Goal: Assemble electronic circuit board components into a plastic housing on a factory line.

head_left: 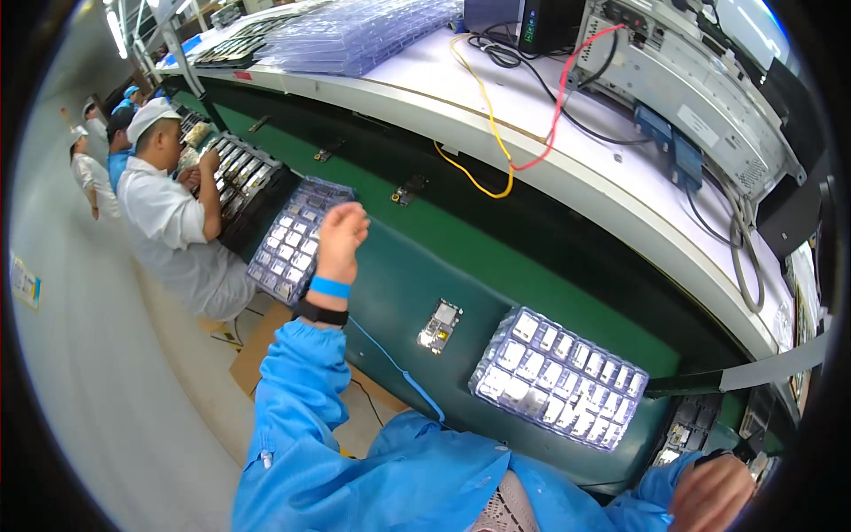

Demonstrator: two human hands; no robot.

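My left hand [344,238] is raised over the right edge of a clear plastic tray [288,238] of small boards, its fingers curled together; what they hold, if anything, is hidden. A blue strap and a black band circle that wrist. At the lower right, my right hand [712,493] shows mostly its back, fingers hidden, beside a black tray [690,424] with parts. Between the hands, a single circuit board [440,326] lies on the green bench mat. Right of it sits another clear tray [558,377], its pockets filled with boards with whitish metal covers.
A blue cord [412,383] runs from my left wrist toward my body. Several boards lie along the green strip [523,257] beyond. A white shelf [425,93] holds stacked clear trays [355,35], a grey machine [696,106] and hanging cables. A co-worker [173,204] sits at the left.
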